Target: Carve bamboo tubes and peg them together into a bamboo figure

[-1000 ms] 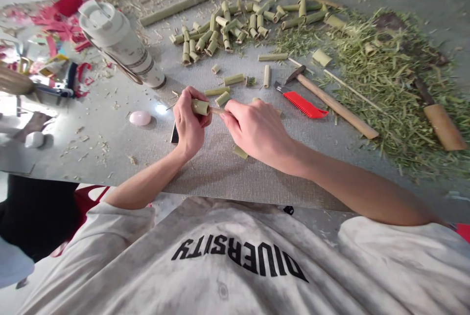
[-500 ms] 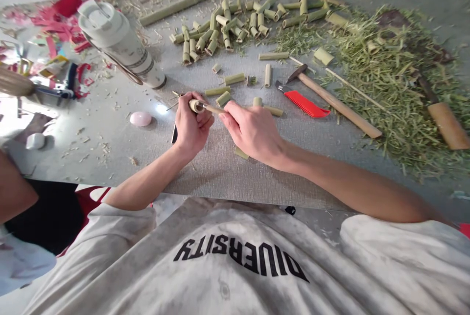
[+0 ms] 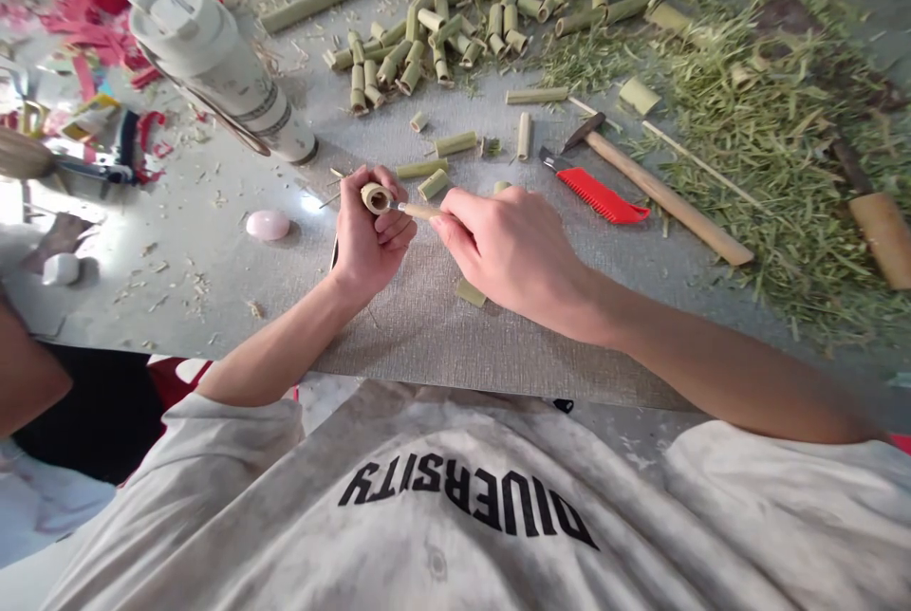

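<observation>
My left hand (image 3: 371,236) is closed round a short bamboo tube (image 3: 375,197), its hollow end turned up toward me. A slim tool with a light wooden handle (image 3: 419,210) is pinched in my right hand (image 3: 509,246); its metal tip sits at the tube's open end. How deep the tip reaches I cannot tell. Part of a dark object shows below my left hand, mostly covered. Several cut bamboo pieces (image 3: 455,143) lie just beyond my hands, and another bamboo piece (image 3: 471,293) is under my right hand.
A red-handled knife (image 3: 602,195) and a hammer (image 3: 669,182) lie to the right, beside heaped bamboo leaves (image 3: 754,137). A pile of bamboo tubes (image 3: 413,42) is at the back. A white tumbler (image 3: 220,70) and a pink egg-shaped object (image 3: 269,225) are left. Someone's arm (image 3: 28,364) shows far left.
The tool's tip has drawn back slightly to the right at the tube's mouth, and my right hand has shifted right. The tube's opening now faces me more. The view has tilted slightly.
</observation>
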Tool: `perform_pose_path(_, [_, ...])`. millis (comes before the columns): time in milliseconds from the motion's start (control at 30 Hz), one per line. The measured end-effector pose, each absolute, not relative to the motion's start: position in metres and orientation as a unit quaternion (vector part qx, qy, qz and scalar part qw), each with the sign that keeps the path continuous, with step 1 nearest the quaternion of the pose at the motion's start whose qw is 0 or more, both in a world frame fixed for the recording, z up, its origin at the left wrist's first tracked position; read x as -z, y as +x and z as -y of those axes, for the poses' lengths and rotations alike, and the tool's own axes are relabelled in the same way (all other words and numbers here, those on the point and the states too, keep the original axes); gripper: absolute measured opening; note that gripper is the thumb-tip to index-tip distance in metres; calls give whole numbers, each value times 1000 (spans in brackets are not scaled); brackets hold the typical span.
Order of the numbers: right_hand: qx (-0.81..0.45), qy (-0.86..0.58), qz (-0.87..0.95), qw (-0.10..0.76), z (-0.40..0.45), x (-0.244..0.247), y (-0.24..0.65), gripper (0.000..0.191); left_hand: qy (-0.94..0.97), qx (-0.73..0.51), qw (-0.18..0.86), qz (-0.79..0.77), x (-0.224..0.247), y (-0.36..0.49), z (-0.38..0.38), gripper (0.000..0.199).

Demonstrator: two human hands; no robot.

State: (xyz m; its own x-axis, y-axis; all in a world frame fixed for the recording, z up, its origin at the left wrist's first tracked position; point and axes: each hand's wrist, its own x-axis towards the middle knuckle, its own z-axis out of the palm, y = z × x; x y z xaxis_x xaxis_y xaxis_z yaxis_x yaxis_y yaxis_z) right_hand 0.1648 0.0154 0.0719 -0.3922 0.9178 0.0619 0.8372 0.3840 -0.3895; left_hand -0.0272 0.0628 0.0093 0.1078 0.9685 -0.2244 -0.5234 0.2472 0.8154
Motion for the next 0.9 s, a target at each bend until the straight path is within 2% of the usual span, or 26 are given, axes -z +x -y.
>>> perform_pose_path(200, [-100,-536,830,121,-9,-69,163,50,326,-554,655,-398,-9,-22,-58,49])
perform_pose_path(333, [-97,-540,827,121,-7,-70,161,39,380,-588,587,-407,-6,-17,-55,47])
perform_pose_path(467, [-118,-545,820,131,-9,-71,162,41,416,-622,522,-410,-5,-12,-50,49])
perform_pose_path(767, [-172,-539,814,134,-18,-67,162,36,420,-629,514,-405,-3,-8,-45,50])
perform_pose_path(900, [-190,-531,812,152,-19,-62,163,37,446,-635,474,-416,1,-10,-44,48])
